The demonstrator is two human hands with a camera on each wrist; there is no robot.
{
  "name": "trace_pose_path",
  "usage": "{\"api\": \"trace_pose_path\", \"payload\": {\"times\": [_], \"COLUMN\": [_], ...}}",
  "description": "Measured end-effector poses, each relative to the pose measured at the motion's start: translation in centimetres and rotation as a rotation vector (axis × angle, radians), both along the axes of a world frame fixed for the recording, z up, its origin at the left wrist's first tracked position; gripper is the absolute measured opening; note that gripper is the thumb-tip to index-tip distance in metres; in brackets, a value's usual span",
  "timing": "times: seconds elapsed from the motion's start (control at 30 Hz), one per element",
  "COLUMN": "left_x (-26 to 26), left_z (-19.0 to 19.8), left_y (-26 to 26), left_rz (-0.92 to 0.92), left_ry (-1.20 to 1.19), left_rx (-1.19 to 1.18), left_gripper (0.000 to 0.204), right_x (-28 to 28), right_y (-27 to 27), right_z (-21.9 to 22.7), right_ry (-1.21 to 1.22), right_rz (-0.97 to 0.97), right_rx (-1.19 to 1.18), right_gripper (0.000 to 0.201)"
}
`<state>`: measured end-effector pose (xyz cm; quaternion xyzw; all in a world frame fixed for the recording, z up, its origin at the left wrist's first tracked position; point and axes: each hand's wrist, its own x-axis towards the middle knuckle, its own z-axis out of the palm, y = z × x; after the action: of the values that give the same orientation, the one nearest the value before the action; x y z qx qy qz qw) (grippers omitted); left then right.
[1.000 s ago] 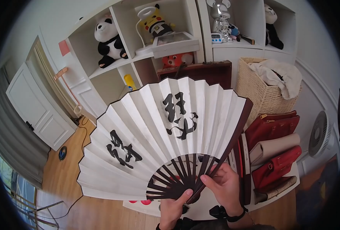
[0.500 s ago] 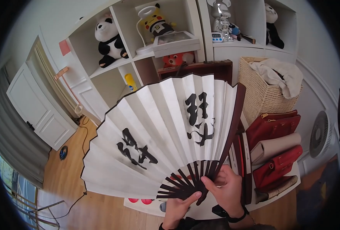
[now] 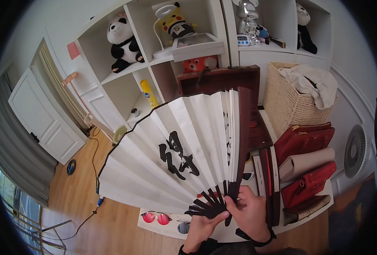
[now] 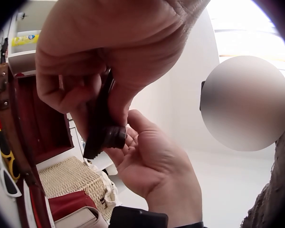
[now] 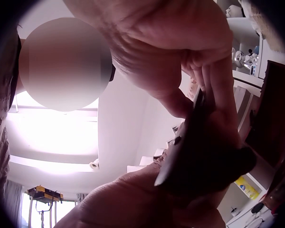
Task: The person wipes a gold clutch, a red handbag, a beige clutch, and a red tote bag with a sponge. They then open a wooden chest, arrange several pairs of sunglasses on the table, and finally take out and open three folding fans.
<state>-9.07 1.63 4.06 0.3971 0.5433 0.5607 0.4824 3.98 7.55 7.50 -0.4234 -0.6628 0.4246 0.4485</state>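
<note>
A white folding fan (image 3: pixel 154 148) with black brush characters is spread toward the left in the head view, its right-hand folds stacked together beside the dark outer rib. My left hand (image 3: pixel 203 229) pinches the fan's dark base, thumb on top. Just right of it, my right hand (image 3: pixel 250 214) grips the stacked ribs near their lower end, with its thumb across them. In the left wrist view the dark rib ends (image 4: pixel 104 133) sit between the left thumb and fingers. The right wrist view shows the dark outer rib (image 5: pixel 194 147) against the right hand's fingers.
Pink-lensed glasses (image 3: pixel 155 218) lie on the white table's front left. Red bags (image 3: pixel 303 144) and a wicker basket (image 3: pixel 292 97) stand on the right. An open dark red case (image 3: pixel 222 80) is behind the fan, before shelves (image 3: pixel 154 63) with plush toys.
The fan's right side has folded inward, bringing the outer rib leftward and stacking the folds; one character is now mostly hidden. My left hand has shifted slightly right. Both hands still hold the fan.
</note>
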Motion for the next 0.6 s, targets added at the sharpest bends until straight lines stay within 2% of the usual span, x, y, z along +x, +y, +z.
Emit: {"api": "trace_pose_path", "payload": {"times": [0.1, 0.17, 0.23, 0.33, 0.4, 0.53, 0.6], "left_x": [0.2, 0.6, 0.2, 0.2, 0.2, -0.3, -1.1], "left_z": [0.0, 0.2, 0.6, 0.4, 0.9, 0.4, 0.0], "left_y": [0.0, -0.1, -0.3, -0.2, -0.2, -0.2, -0.6], "left_rz": [-0.002, 0.095, 0.102, 0.133, 0.196, 0.162, 0.045], "left_ry": [0.005, -0.052, -0.081, -0.169, -0.127, -0.113, -0.026], "left_rx": [-0.003, 0.070, 0.045, 0.068, 0.074, 0.076, 0.032], "left_gripper": [0.036, 0.034, 0.035, 0.035, 0.022, 0.021, 0.024], "right_x": [-0.2, -0.1, -0.3, -0.4, -0.2, -0.5, -0.5], "right_y": [0.0, -0.3, -0.5, -0.5, -0.5, -0.8, -1.0], "right_z": [-0.4, 0.3, 0.6, 0.7, 0.7, -0.2, -0.2], "right_ry": [-0.050, -0.060, -0.071, 0.054, 0.014, 0.025, 0.038], "right_rz": [0.006, 0.003, 0.007, 0.005, 0.049, 0.066, 0.094], "right_rx": [0.112, 0.097, 0.074, 0.035, 0.007, 0.072, 0.082], "right_gripper": [0.024, 0.025, 0.025, 0.027, 0.027, 0.028, 0.029]}}
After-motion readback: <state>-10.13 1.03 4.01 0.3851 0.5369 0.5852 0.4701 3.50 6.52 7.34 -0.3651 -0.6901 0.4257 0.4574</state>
